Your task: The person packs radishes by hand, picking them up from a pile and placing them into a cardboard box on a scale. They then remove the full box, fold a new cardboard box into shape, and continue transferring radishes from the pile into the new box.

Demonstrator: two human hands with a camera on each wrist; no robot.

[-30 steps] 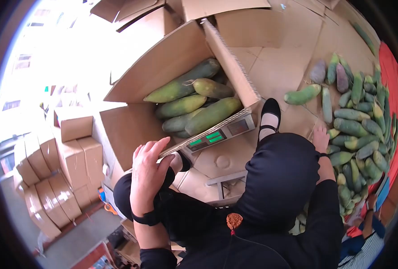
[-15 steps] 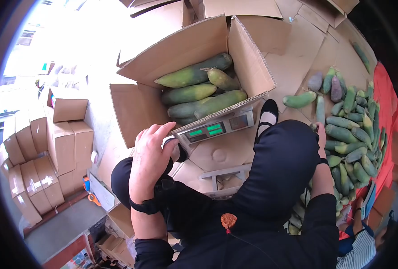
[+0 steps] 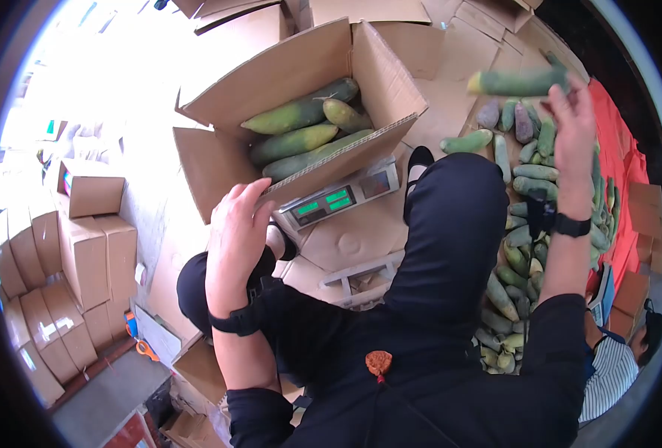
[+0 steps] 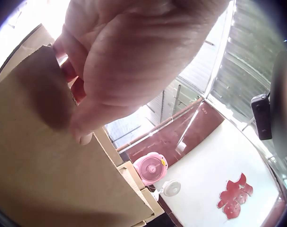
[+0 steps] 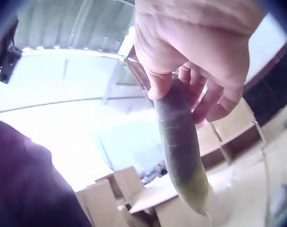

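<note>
My right hand (image 3: pixel 573 131) holds up a green radish (image 3: pixel 517 82) at its dark end, above the far side of the radish pile (image 3: pixel 536 173). Thumb and fingers pinch that end in the right wrist view, and the paler tip (image 5: pixel 195 196) with a thin root points down. With my left hand (image 3: pixel 234 235) I grip the near left edge of an open cardboard box (image 3: pixel 294 71). In the left wrist view the thumb (image 4: pixel 86 125) lies on the cardboard's outer face, the fingers over its edge. Several green radishes (image 3: pixel 294 140) lie inside the box.
A weighing scale (image 3: pixel 346 198) with lit green digits sits at the box's near side. One loose radish (image 3: pixel 465 142) lies between box and pile. Stacked cartons (image 3: pixel 85 254) stand at left; a red sheet (image 3: pixel 622 149) borders the pile. Another person (image 3: pixel 611 366) is at lower right.
My right hand has come up from the pile with a green radish and moved toward the far side. My left hand stays at the box edge. The head view has shifted slightly.
</note>
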